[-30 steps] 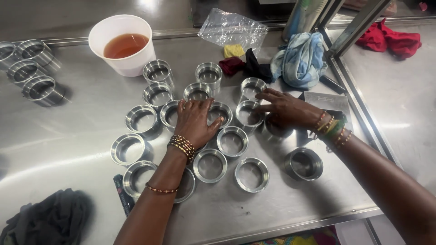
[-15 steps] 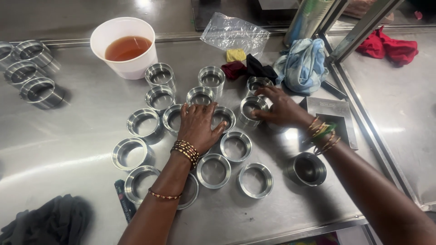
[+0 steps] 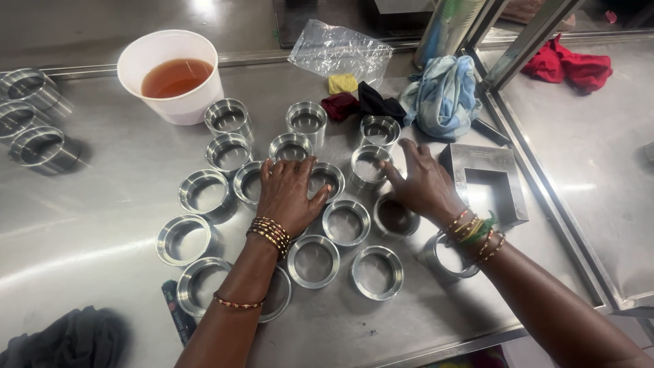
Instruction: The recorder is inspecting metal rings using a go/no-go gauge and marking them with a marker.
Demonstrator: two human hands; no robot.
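left hand (image 3: 289, 194) flat on metal rings (image 3: 346, 221)

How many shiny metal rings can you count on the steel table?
20 metal rings: seventeen clustered around the left hand and right hand, some partly covered; three at the far left edge of the steel table. Others may be hidden beneath the hands.

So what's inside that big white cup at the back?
The round white cup holds a clear amber-brown liquid, filling it to a little below the rim. The liquid hides the bottom, so anything sunk there cannot be seen.
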